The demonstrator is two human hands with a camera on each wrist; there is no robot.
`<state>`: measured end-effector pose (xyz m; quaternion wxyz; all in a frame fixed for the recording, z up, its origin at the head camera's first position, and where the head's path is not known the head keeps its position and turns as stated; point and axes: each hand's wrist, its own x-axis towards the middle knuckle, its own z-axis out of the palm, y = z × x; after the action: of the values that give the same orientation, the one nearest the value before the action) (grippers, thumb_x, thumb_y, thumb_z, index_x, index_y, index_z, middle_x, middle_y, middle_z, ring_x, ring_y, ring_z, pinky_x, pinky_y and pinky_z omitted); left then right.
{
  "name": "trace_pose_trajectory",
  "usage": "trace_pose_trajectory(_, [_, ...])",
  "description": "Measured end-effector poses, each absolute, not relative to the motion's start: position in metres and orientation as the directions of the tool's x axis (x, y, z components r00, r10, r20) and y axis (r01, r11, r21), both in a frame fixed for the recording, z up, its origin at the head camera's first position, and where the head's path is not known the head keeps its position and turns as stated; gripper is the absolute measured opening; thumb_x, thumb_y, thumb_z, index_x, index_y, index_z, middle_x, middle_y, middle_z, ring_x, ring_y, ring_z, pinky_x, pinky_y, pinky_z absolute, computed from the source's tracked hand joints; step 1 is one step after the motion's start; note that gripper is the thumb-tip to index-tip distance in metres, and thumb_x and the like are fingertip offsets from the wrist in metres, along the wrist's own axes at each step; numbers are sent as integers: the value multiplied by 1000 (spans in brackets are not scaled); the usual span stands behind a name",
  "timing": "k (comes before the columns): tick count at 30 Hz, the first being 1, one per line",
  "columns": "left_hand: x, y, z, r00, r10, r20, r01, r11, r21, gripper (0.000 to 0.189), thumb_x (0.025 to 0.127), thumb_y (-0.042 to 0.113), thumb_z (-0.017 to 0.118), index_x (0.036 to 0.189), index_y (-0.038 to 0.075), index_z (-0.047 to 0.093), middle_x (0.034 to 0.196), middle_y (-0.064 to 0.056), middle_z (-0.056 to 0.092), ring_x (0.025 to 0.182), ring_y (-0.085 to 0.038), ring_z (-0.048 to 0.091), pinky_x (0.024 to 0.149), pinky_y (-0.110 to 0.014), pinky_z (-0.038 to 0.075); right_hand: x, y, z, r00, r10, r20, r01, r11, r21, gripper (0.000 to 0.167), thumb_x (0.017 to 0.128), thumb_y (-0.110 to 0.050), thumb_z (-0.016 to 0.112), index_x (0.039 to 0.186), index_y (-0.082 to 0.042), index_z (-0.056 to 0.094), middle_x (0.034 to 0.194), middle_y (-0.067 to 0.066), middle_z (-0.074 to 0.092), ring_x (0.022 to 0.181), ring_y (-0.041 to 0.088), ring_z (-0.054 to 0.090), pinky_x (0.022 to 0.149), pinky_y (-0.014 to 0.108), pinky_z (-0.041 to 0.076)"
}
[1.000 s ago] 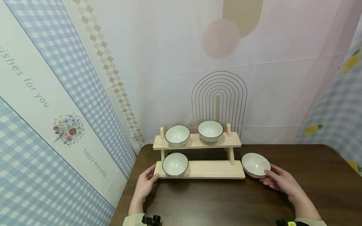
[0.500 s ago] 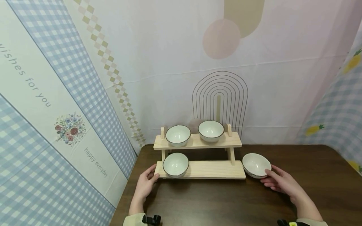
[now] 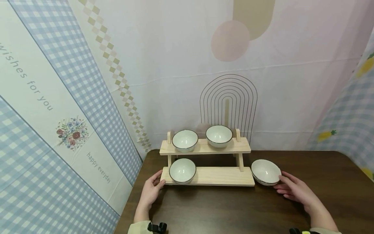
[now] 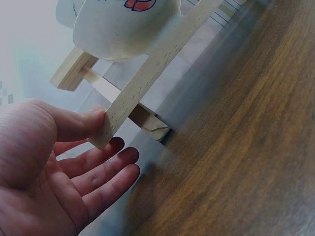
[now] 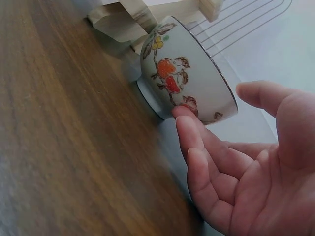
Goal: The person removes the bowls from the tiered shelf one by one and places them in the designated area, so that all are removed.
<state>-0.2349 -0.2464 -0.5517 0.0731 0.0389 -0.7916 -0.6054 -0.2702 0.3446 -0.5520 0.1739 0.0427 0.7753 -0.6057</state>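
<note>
My left hand (image 3: 150,191) holds the left end of the lower board of a two-tier wooden rack (image 3: 222,175). In the left wrist view the thumb (image 4: 78,123) lies on the board's end and the fingers (image 4: 106,179) reach beneath it. Just right of the rack, a white bowl (image 3: 265,172) stands upright on the table; the right wrist view shows painted red fruit (image 5: 170,73) on its side. My right hand (image 3: 295,191) is at the bowl's right side, fingertips right at its wall, the thumb (image 5: 261,96) off the rim and the fingers loosely bent.
Two dark-rimmed white bowls, a left one (image 3: 185,140) and a right one (image 3: 219,136), sit on the upper board. Another bowl (image 3: 182,170) sits at the left of the lower board. A patterned cloth (image 3: 175,71) hangs behind the brown table (image 3: 222,208).
My right thumb has come off the inside of the bowl's rim, and the right hand has drawn slightly right. The bowl stays beside the rack; the left hand keeps its hold.
</note>
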Motion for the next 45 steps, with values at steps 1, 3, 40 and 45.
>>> trace_pose_trajectory(1, [-235, -246, -552, -986, -150, 70, 28, 265, 964, 51, 104, -1, 67, 152, -10, 52, 143, -29, 60, 121, -37, 66, 84, -32, 60, -270, 346, -552, -937, -141, -319, 276, 261, -925, 87, 114, -49, 46, 169, 3, 4, 111, 5, 80, 94, 10, 76, 79, 31, 61])
trace_pose_trajectory(3, [-235, -246, -552, -986, -150, 71, 29, 265, 964, 51, 104, -1, 67, 152, -10, 52, 143, -30, 60, 121, -37, 66, 84, -31, 60, -269, 349, -552, -939, -139, -313, 270, 264, -926, 85, 115, -49, 45, 169, 4, 5, 112, 5, 80, 95, 10, 76, 80, 31, 61])
trace_pose_trajectory(40, [-235, -246, -552, -985, -156, 70, 24, 276, 961, 51, 104, -1, 66, 152, -10, 52, 144, -30, 60, 122, -38, 65, 85, -32, 60, -262, 358, -529, -988, -54, -147, 125, 301, -946, 81, 115, -48, 44, 167, 7, 17, 111, -10, 79, 96, 4, 73, 79, 29, 61])
trace_pose_trajectory(45, [-235, -244, -552, -985, -160, 64, 18, 271, 962, 51, 104, 0, 67, 152, -8, 53, 143, -28, 60, 122, -38, 66, 86, -35, 60, -260, 350, -522, -992, -55, -109, 88, 305, -948, 79, 114, -47, 47, 166, 7, 21, 110, -10, 79, 96, 5, 73, 79, 28, 60])
